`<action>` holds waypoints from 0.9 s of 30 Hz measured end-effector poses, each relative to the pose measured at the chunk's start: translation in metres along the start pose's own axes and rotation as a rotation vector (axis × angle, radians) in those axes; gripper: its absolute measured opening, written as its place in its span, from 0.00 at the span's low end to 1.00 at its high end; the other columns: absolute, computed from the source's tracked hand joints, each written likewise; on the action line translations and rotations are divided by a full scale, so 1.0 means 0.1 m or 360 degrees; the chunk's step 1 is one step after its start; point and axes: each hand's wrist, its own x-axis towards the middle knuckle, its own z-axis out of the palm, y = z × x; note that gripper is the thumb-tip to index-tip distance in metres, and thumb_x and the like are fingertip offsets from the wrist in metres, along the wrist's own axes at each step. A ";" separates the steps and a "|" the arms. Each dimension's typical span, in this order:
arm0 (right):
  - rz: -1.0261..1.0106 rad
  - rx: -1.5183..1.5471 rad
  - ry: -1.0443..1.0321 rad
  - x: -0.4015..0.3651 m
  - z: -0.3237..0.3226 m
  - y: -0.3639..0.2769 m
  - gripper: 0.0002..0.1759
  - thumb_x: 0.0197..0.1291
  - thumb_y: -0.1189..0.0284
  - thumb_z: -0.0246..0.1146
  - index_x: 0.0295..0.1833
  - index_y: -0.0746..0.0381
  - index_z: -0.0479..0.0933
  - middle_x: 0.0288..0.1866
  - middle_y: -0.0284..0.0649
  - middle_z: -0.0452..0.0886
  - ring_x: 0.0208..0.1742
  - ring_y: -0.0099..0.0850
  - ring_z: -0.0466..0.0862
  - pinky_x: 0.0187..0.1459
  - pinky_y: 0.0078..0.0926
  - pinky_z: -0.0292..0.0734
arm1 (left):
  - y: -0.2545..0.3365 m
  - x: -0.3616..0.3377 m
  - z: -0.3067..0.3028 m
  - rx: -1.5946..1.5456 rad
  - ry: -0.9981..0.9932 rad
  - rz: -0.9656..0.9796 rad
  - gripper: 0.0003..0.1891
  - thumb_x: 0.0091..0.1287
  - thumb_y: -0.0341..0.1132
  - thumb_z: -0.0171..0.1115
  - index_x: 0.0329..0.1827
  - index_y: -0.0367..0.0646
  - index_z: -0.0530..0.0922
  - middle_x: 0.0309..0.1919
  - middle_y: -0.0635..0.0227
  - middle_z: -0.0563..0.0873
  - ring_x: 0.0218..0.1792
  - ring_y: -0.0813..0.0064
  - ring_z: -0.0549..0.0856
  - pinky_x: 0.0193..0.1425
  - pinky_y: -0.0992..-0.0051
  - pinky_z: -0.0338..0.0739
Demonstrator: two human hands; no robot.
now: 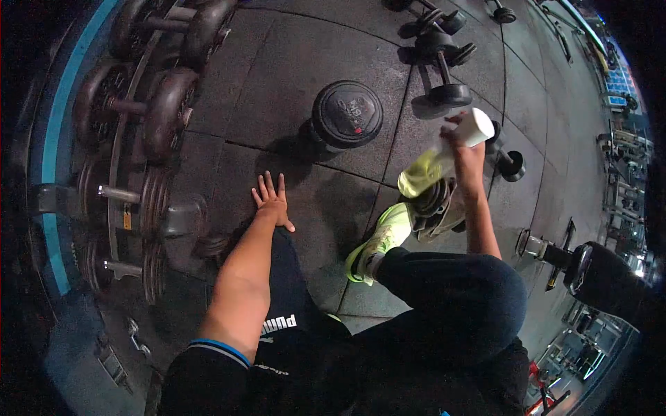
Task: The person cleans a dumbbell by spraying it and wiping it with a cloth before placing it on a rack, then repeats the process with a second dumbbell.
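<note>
My left hand point(272, 202) is spread with its fingers apart and holds nothing, just beyond my left knee. My right hand point(466, 142) is wrapped round a clear bottle point(424, 170) with yellow-green liquid and a white cap point(476, 127). The bottle is tilted, its cap toward the upper right, above my yellow-green shoe point(390, 232). Between and beyond my hands a black round container point(347, 114) stands on the dark tiled floor point(305, 62); neither hand touches it.
A rack of dumbbells point(166, 114) runs along the left. Several dumbbells point(444, 73) lie on the floor beyond and beside my right hand. A padded black bench point(603, 281) is at the right. Near my shoe lies a greyish cloth item point(444, 220).
</note>
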 end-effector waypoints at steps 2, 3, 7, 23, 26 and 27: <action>0.0000 -0.0338 0.0170 0.14 -0.21 0.16 0.30 0.62 0.76 0.75 0.67 0.63 0.72 0.56 0.40 0.83 0.53 0.31 0.85 0.55 0.28 0.82 | 0.01 0.00 0.01 -0.0010 -0.0001 0.0000 0.90 0.38 0.60 0.89 0.82 0.44 0.15 0.80 0.38 0.15 0.81 0.37 0.18 0.81 0.31 0.27; -0.0014 -0.0255 0.0210 0.17 -0.24 0.26 0.30 0.62 0.74 0.76 0.67 0.63 0.72 0.55 0.39 0.83 0.53 0.29 0.85 0.54 0.27 0.82 | 0.01 0.00 0.01 -0.0015 -0.0004 -0.0007 0.90 0.38 0.60 0.89 0.82 0.44 0.15 0.80 0.38 0.15 0.81 0.37 0.18 0.81 0.31 0.27; -0.0149 -0.0437 0.0282 0.31 -0.45 0.94 0.46 0.55 0.68 0.82 0.74 0.64 0.65 0.53 0.40 0.83 0.51 0.29 0.85 0.54 0.27 0.82 | 0.03 0.00 -0.01 0.0018 -0.0032 -0.0029 0.91 0.37 0.60 0.89 0.82 0.43 0.15 0.79 0.37 0.15 0.81 0.37 0.18 0.81 0.32 0.27; 0.0659 -0.1827 -0.0216 -0.70 -1.28 1.11 0.30 0.57 0.48 0.76 0.45 0.67 0.86 0.39 0.54 0.89 0.46 0.50 0.89 0.48 0.43 0.83 | 0.05 0.05 0.02 0.0025 -0.0037 -0.0062 0.92 0.36 0.59 0.90 0.80 0.44 0.12 0.79 0.36 0.14 0.81 0.38 0.18 0.82 0.33 0.27; 0.0604 -0.1498 -0.0258 -0.80 -1.56 1.64 0.22 0.60 0.56 0.71 0.48 0.65 0.86 0.42 0.57 0.88 0.48 0.55 0.89 0.50 0.48 0.82 | 0.06 0.05 0.01 0.0021 -0.0034 -0.0061 0.91 0.37 0.59 0.90 0.81 0.44 0.13 0.79 0.36 0.14 0.81 0.37 0.18 0.81 0.32 0.27; 0.0638 -0.1407 -0.0197 -0.81 -1.53 1.60 0.21 0.60 0.58 0.70 0.49 0.64 0.86 0.43 0.58 0.88 0.49 0.54 0.89 0.50 0.48 0.82 | 0.06 0.04 0.01 0.0018 -0.0028 -0.0058 0.91 0.37 0.59 0.90 0.81 0.44 0.13 0.79 0.36 0.14 0.81 0.37 0.18 0.81 0.32 0.27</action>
